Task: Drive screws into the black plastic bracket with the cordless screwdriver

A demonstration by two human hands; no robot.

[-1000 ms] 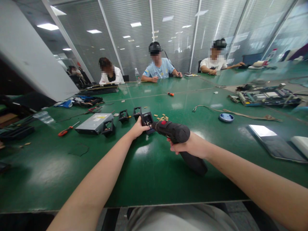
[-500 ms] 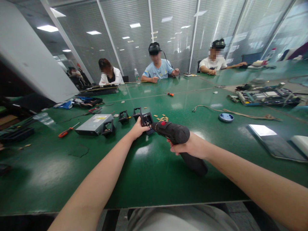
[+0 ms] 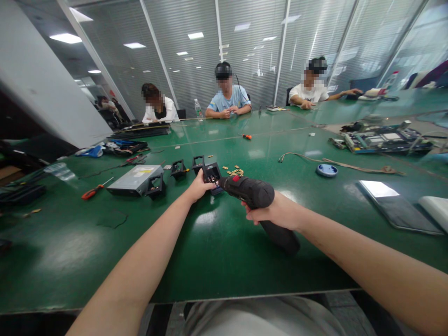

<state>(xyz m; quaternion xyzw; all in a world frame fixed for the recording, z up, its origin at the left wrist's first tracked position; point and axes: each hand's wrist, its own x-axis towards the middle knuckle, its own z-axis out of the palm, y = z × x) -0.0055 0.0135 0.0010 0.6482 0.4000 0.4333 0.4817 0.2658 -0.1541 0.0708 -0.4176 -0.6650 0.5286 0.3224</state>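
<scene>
My left hand (image 3: 199, 186) is closed on the near left side of a black plastic housing (image 3: 212, 172), which stands tilted on the green table. A black cordless drill (image 3: 250, 190) with a red switch is gripped in my right hand (image 3: 268, 212). Its front end points left into the housing, at or very near small shiny metal parts inside; whether the bit touches them I cannot tell. Several small brass-coloured plates (image 3: 236, 171) lie just behind the drill. Left of my left hand stand similar black housings (image 3: 156, 186), one beside a silver disc drive (image 3: 135, 179).
An orange screwdriver (image 3: 93, 192) lies at the left near a clear plastic cup (image 3: 61, 171). To the right are a blue round lid (image 3: 326, 171), a tan cable (image 3: 364, 169), a tablet-like slab (image 3: 395, 207) and a circuit board (image 3: 385, 140). Three people sit across the table.
The view has shifted slightly. My hands, the housing and the drill keep nearly the same places relative to each other. Across the table, the middle person's hands have come together.
</scene>
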